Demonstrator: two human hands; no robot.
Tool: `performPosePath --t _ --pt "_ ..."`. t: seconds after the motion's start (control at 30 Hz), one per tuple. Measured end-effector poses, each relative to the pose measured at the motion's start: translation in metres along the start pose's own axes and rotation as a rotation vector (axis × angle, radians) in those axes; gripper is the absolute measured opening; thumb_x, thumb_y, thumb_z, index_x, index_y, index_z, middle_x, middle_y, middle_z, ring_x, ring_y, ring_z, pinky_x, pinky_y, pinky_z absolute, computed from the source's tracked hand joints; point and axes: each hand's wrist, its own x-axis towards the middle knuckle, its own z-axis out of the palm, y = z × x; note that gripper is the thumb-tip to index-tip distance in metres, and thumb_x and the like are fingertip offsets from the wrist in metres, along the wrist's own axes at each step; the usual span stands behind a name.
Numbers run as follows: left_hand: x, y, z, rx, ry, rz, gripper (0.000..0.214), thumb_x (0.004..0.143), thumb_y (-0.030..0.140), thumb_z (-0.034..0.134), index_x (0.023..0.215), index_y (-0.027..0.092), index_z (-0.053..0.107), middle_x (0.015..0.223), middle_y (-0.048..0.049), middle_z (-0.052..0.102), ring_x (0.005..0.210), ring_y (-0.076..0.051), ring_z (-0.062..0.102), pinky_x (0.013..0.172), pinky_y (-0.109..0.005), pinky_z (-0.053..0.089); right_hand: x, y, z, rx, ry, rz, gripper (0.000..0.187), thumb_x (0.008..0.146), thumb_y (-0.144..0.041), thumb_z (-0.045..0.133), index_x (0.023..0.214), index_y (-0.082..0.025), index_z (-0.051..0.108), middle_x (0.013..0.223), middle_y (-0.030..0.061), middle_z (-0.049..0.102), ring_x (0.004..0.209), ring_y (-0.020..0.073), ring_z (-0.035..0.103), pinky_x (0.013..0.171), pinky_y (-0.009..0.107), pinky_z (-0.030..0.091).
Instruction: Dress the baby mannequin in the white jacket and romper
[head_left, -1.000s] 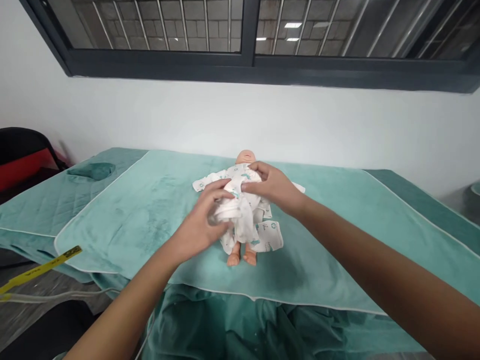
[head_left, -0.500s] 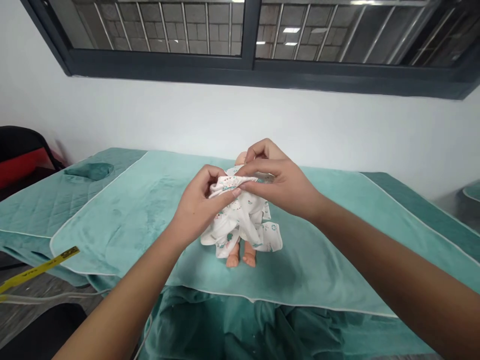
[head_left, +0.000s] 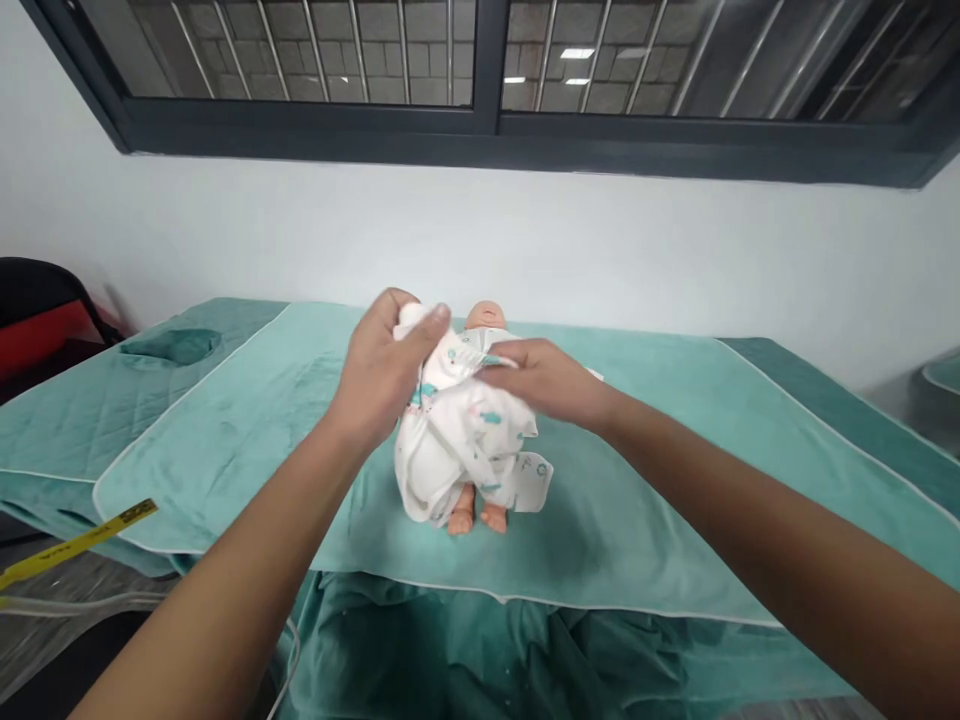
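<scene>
Left hand (head_left: 381, 372) is clutching printed cloth (head_left: 469, 430) over the doll (head_left: 486, 315) lying on the bed (head_left: 637, 480); right hand (head_left: 551, 378) fingers are pinching a fold. Loose fabric is hanging around the feet (head_left: 460, 514), so tugging could be snagging there.

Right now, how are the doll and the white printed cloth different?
The doll is peach where its head and feet show, while the white printed cloth has small green and pink marks.
The doll lies stretched out on the green cover; the white printed cloth is bunched up, held by the left hand and right hand.
Both are near the middle of the picture.
</scene>
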Motion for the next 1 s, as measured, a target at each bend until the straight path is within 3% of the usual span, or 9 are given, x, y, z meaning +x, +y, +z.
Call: performPosePath --t 0.13,0.2,0.3,0.47,0.63,0.73,0.83,0.9,1.0 --pt "-0.005 -0.009 0.004 0.215 -0.488 -0.132 0.034 0.071 0.047 0.074 0.088 0.019 0.066 0.08 -0.0012 0.066 0.069 -0.016 0.057 0.059 -0.026 0.04 0.01 0.002 -0.001 0.07 0.144 -0.009 0.007 0.073 -0.024 0.06 0.071 -0.018 0.058 0.067 -0.004 0.051 0.058 0.01 0.046 0.053 0.023 0.033" --pt "-0.009 -0.015 0.004 0.246 -0.574 -0.154 0.03 0.074 0.048 0.07 0.079 0.018 0.068 0.077 -0.0017 0.066 0.068 -0.017 0.057 0.058 -0.026 0.039 0.011 0.001 0.0 0.024 0.094 -0.025 0.004 0.073 -0.022 0.058 0.072 -0.018 0.058 0.067 -0.004 0.051 0.06 0.0102 0.046 0.053 0.022 0.033" --pt "-0.011 -0.026 0.001 0.145 -0.384 -0.16 0.025 0.077 0.042 0.067 0.075 0.017 0.066 0.073 -0.0003 0.062 0.066 -0.014 0.053 0.057 -0.025 0.038 0.01 0.004 0.0 -0.021 0.032 -0.031 0.012 0.078 -0.03 0.06 0.077 -0.019 0.06 0.07 -0.0042 0.053 0.063 0.0104 0.048 0.056 0.023 0.035" --pt "-0.013 -0.041 -0.003 -0.258 -0.251 -0.328 0.018 0.071 0.031 0.071 0.079 0.016 0.065 0.067 0.0029 0.058 0.057 -0.01 0.051 0.055 -0.022 0.038 0.006 0.008 -0.001 -0.111 -0.367 0.103 0.028 0.074 -0.045 0.073 0.075 -0.018 0.069 0.068 -0.0017 0.061 0.065 0.013 0.054 0.059 0.025 0.039" --pt "-0.022 -0.043 0.001 -0.47 -0.258 -0.458 0.032 0.069 0.032 0.079 0.093 0.019 0.062 0.076 0.0024 0.064 0.063 -0.011 0.059 0.059 -0.022 0.045 0.009 0.011 0.005 0.198 -0.148 0.033 0.034 0.08 -0.051 0.069 0.086 -0.018 0.073 0.087 0.0027 0.071 0.08 0.0165 0.063 0.073 0.029 0.047" --pt "-0.026 -0.039 0.0 -0.419 -0.374 -0.494 0.048 0.064 0.027 0.082 0.108 0.02 0.062 0.087 -0.0023 0.07 0.073 -0.017 0.065 0.068 -0.028 0.05 0.011 0.016 0.012 0.367 -0.019 0.061 0.037 0.082 -0.054 0.067 0.089 -0.017 0.071 0.088 0.0044 0.07 0.081 0.0177 0.064 0.073 0.03 0.049" --pt "-0.028 -0.039 -0.002 -0.326 -0.486 -0.504 0.043 0.066 0.027 0.081 0.105 0.015 0.066 0.094 -0.0079 0.071 0.085 -0.024 0.067 0.075 -0.033 0.05 0.013 0.023 0.021 0.459 0.121 0.121 0.041 0.082 -0.057 0.066 0.091 -0.017 0.068 0.086 0.0058 0.07 0.078 0.0182 0.063 0.069 0.03 0.049" --pt "-0.028 -0.044 -0.003 -0.356 -0.43 -0.493 0.037 0.069 0.028 0.078 0.102 0.014 0.067 0.093 -0.0084 0.071 0.086 -0.024 0.067 0.075 -0.033 0.05 0.012 0.029 0.026 0.547 0.145 0.142 0.044 0.083 -0.06 0.064 0.095 -0.017 0.067 0.087 0.0062 0.07 0.077 0.0184 0.064 0.069 0.03 0.05" --pt "-0.027 -0.052 -0.003 -0.548 -0.192 -0.45 0.03 0.067 0.021 0.076 0.095 0.016 0.064 0.084 -0.002 0.069 0.076 -0.017 0.065 0.071 -0.027 0.049 0.006 0.035 0.029 0.567 0.045 0.106 0.044 0.082 -0.059 0.065 0.097 -0.018 0.067 0.086 0.0036 0.071 0.074 0.0165 0.063 0.067 0.028 0.049"
